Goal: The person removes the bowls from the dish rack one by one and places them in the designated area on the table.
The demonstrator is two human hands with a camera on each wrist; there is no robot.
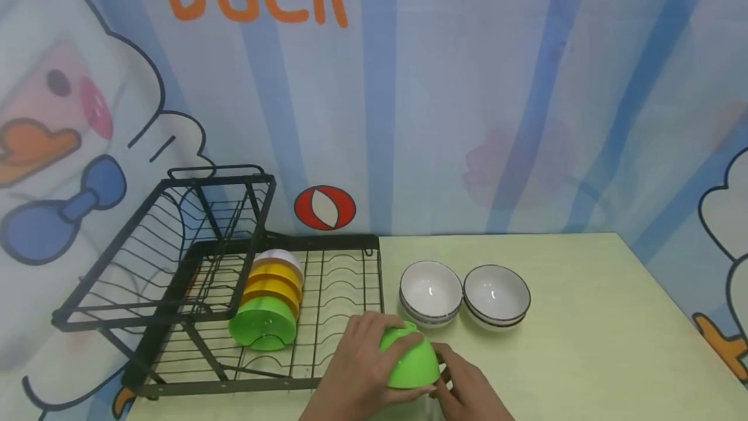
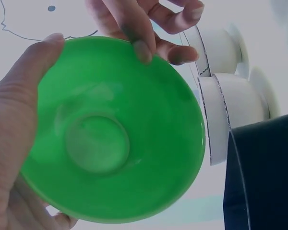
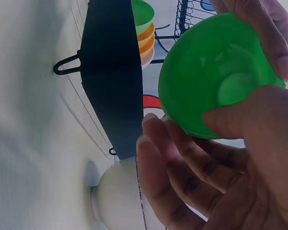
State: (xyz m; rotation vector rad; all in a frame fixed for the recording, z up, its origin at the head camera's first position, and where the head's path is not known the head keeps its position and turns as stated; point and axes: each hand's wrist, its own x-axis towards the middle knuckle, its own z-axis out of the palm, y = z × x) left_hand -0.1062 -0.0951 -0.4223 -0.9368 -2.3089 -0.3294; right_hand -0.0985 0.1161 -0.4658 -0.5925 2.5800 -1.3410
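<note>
A green bowl (image 1: 416,364) is held on its side between both hands near the table's front edge. My left hand (image 1: 363,361) grips it from the left, its thumb (image 2: 31,62) at the rim and the other fingers mostly hidden behind the bowl. From the right, my right hand (image 1: 466,382) pinches the rim, with the thumb (image 3: 225,120) over the inside and fingers against the outer wall. The bowl's bare inner face shows in the left wrist view. Just beyond the hands stand two stacks of white bowls, a left stack (image 1: 431,290) and a right stack (image 1: 497,294).
A black two-tier dish rack (image 1: 269,383) takes up the left of the table. In its lower tier a row of bowls leans on edge: a green bowl (image 1: 264,323) in front, yellow bowls (image 1: 274,284) behind, then a pale one. A printed curtain (image 1: 432,115) hangs behind.
</note>
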